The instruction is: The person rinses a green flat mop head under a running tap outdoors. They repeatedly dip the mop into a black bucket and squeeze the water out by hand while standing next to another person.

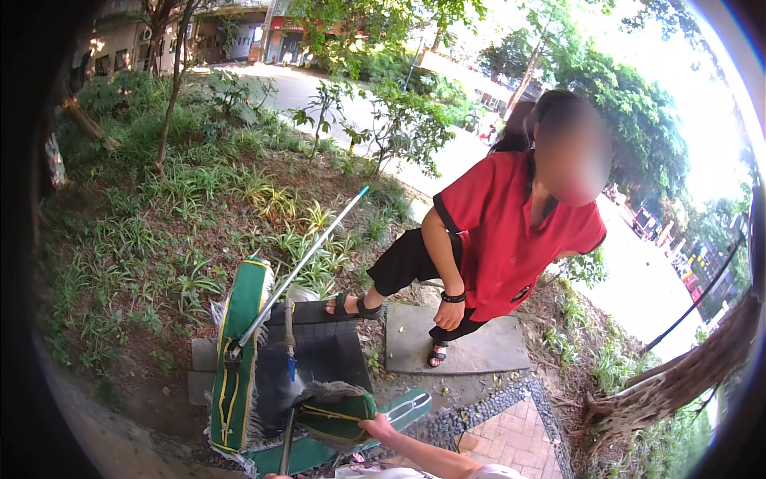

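Observation:
My right hand [378, 426] grips the end of a green dust mop head [335, 413] with yellow trim and grey fringe. At the bottom edge, my left hand [278, 476] shows only in part, beside a metal mop pole [288, 443]; its grip cannot be made out. A tap [289, 341] with a blue nozzle [292, 369] sprays water beside the held mop head, over a dark basin [323, 353]. On the basin's left lies another green mop head [236, 365], its metal pole [305, 263] slanting up to a teal tip. More green mop material [410, 407] lies behind my right hand.
A person in a red shirt [508, 227] stands beyond the basin, one sandalled foot on its far edge, the other on a stone slab [455, 338]. Plants [197, 197] border the left. A tree trunk [670, 383] leans at right, beside pebble-edged brick paving [508, 437].

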The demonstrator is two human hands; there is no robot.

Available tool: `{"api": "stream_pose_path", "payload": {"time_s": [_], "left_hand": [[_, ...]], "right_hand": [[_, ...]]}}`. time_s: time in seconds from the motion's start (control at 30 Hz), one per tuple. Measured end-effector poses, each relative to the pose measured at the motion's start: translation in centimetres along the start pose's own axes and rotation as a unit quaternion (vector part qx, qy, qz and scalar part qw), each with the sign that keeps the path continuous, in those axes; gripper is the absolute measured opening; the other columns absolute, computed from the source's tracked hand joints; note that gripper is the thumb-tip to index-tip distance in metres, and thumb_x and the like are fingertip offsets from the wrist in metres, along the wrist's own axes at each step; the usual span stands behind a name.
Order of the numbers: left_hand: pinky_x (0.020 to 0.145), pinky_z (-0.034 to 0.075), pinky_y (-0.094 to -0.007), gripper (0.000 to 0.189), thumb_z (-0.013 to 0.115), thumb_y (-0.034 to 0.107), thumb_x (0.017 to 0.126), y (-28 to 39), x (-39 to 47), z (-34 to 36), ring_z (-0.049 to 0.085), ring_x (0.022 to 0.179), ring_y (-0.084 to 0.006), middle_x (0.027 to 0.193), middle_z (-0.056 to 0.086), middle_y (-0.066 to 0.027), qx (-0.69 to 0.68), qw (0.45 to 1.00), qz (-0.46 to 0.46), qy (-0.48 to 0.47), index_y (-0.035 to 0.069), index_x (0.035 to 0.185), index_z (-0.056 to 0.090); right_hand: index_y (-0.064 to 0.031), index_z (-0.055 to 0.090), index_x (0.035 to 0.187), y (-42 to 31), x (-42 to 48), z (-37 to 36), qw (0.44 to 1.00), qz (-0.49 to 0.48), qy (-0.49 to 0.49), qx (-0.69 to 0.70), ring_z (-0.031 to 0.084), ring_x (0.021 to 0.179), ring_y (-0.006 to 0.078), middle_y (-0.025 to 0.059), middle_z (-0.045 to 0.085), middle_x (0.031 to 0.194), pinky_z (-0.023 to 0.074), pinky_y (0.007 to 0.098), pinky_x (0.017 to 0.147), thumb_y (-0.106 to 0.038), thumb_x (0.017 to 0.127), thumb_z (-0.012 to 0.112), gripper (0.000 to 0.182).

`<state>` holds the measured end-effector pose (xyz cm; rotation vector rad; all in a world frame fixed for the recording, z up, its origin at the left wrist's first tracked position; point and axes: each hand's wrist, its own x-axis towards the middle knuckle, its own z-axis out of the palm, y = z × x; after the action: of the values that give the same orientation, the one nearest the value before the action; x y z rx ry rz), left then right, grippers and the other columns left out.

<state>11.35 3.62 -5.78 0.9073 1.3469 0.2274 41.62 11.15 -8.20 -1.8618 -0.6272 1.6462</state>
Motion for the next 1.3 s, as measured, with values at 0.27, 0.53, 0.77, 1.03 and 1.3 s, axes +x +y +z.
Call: {"api": "stream_pose_path", "payload": {"time_s": [0.27,0.53,0.77,1.03,1.3], "left_hand": [[0.057,0.043,-0.0314,0.024,0.059,0.025,0.064,-1.6,-0.5,-0.8,0.053,0.059,-0.0196,0.071,0.058,-0.0090,-0.055,0.998,-0.008,0.032,0.001,0.063,0.056],[0.052,0.042,-0.0306,0.022,0.059,0.022,0.063,-1.6,-3.1,0.1,0.053,0.054,-0.0199,0.061,0.056,-0.0096,-0.007,0.998,0.005,0.069,0.000,0.060,0.055],[0.045,0.040,-0.0291,0.024,0.055,0.021,0.064,-0.4,-2.5,0.8,0.051,0.045,-0.0192,0.051,0.054,-0.0102,-0.161,0.981,-0.097,0.056,-0.001,0.055,0.054],[0.036,0.038,-0.0279,0.018,0.054,0.019,0.070,1.9,-2.9,0.4,0.047,0.039,-0.0150,0.050,0.049,-0.0071,-0.252,0.964,-0.088,0.023,0.001,0.070,0.050],[0.049,0.039,-0.0265,0.020,0.055,0.020,0.064,0.7,-4.3,5.1,0.051,0.054,-0.0122,0.060,0.054,-0.0064,-0.142,0.987,-0.070,-0.020,0.000,0.067,0.053]], "right_hand": [[0.0029,0.052,0.090,-5.8,-7.3,-4.7,0.996,-0.014,0.042,0.077,0.057,0.060,0.0239,0.0131,0.055,0.075,0.0503,0.0312,0.047,-0.002,0.070,0.053,0.021],[0.0029,0.051,0.092,-3.3,-2.8,-2.5,0.993,-0.043,-0.049,0.098,0.058,0.060,0.0233,0.0118,0.057,0.078,0.0513,0.0315,0.046,0.004,0.067,0.048,0.025],[0.0063,0.049,0.092,-2.5,3.8,-1.3,0.997,-0.040,-0.012,0.068,0.058,0.061,0.0253,0.0135,0.055,0.078,0.0518,0.0353,0.049,-0.001,0.065,0.048,0.028],[0.0011,0.046,0.099,-8.1,4.8,2.3,0.994,-0.014,-0.037,0.105,0.057,0.069,0.0286,0.0142,0.054,0.085,0.0532,0.0393,0.049,-0.007,0.069,0.045,0.031],[0.0019,0.046,0.102,-2.3,-1.9,-13.3,0.975,0.079,0.002,0.205,0.057,0.078,0.0304,0.0168,0.054,0.094,0.0543,0.0393,0.055,-0.006,0.071,0.042,0.033]]}}
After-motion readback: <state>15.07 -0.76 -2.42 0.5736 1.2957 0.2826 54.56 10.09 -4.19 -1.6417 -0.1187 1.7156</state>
